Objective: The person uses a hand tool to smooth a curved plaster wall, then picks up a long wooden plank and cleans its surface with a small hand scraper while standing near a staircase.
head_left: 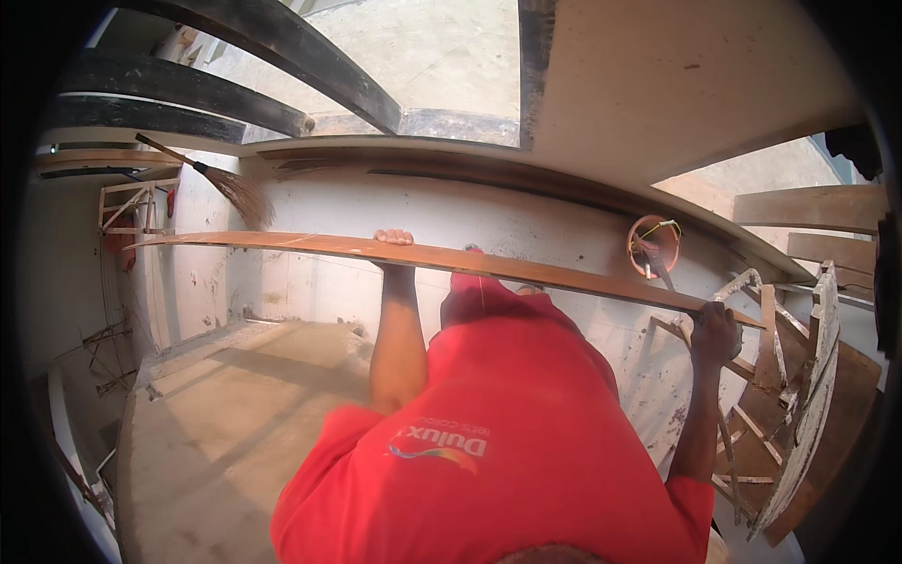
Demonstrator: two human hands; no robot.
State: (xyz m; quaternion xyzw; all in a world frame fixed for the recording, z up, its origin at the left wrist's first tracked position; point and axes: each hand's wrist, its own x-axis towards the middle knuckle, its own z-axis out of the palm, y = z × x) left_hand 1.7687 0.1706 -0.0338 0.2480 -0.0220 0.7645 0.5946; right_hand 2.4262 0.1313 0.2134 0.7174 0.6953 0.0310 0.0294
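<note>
A long, thin wooden plank (536, 274) stretches across in front of me, its left end tapering off toward the left wall. My left hand (393, 237) is closed on it left of the middle, with the fingertips curled over the far edge. Close to the plank's right end, my right hand (716, 334) is wrapped around it, the fingers partly hidden. Both forearms come up past my red shirt. Just beyond the right part of the plank is an orange bucket (655, 246) with a brush-like tool in it.
A straw broom (235, 193) leans at the far left. To the right stand paint-spattered wooden trestles (799, 414). Long brown boards (489, 179) lie along the far side, and dark beams (272, 47) cross the upper left. A concrete surface (244, 414) lies at the lower left.
</note>
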